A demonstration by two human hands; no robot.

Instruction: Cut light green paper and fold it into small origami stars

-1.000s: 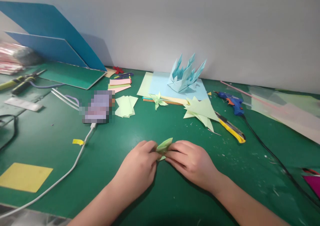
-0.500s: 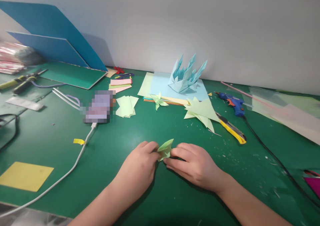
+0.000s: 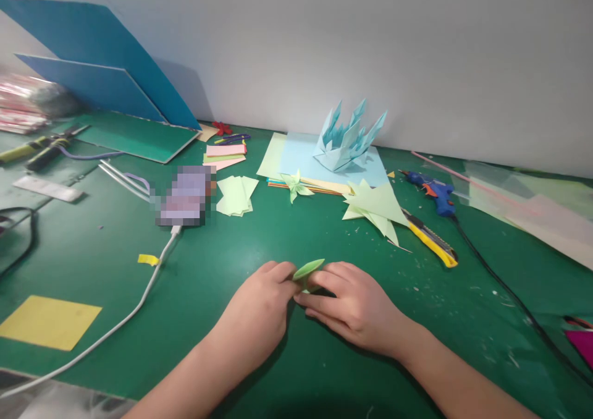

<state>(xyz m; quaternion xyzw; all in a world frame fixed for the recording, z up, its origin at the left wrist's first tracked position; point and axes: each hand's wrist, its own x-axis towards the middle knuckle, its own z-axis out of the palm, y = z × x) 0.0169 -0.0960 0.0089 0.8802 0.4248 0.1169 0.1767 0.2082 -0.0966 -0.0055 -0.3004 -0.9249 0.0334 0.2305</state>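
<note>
A small folded piece of light green paper (image 3: 309, 269) is held between my two hands, low in the middle of the view. My left hand (image 3: 266, 295) is closed on its left edge. My right hand (image 3: 352, 304) pinches it from the right, its fingers lying across the front and hiding most of the lower part. Beyond the hands lie a green paper flower (image 3: 295, 186), a stack of cut green paper pieces (image 3: 236, 196) and some pointed green paper pieces (image 3: 373, 206).
A blue folded-paper crown shape (image 3: 345, 141) stands on paper sheets (image 3: 273, 156) at the back. To the right are a yellow utility knife (image 3: 430, 243) and a blue glue gun (image 3: 430, 190) with a black cord. A phone (image 3: 185, 196) with a white cable (image 3: 143, 301) lies left.
My right hand's fingers have moved left over the green paper, covering more of its front. The paper's upper flap now looks narrower and more tilted.
</note>
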